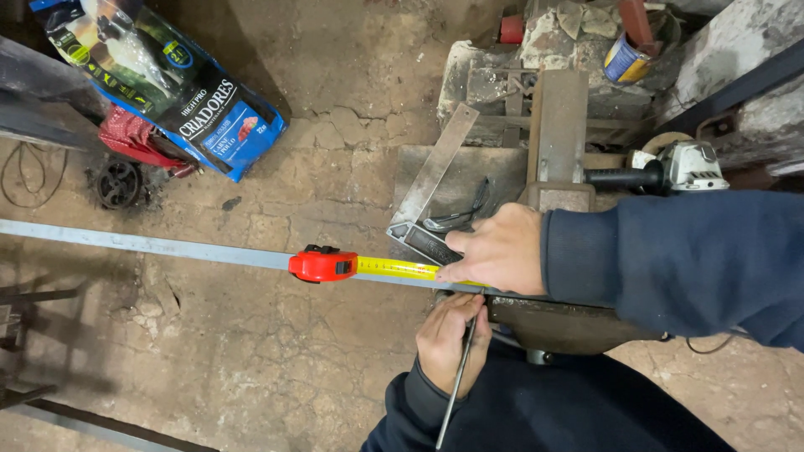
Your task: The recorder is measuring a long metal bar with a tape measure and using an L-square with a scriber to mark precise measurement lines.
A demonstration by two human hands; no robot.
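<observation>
Long steel bar [151,244] lies level over the floor, one end on the vise [561,322]. Right hand [494,251] pins the yellow tape [398,268] on it; left hand [452,335] grips a scriber [456,381]. Bar looks stiff, heavy (whippy when lifted by an end); hold near middle.

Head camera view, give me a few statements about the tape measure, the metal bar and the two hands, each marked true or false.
1. The red tape measure case lies on the long grey metal bar. True.
2. The yellow tape blade is fully wound in. False: it runs out to the right hand.
3. The left hand holds a thin metal rod. True.
4. The right hand holds the grey angle grinder. False: it presses on the tape and bar.
5. The blue printed bag rests on the bar. False: it lies apart.
</observation>
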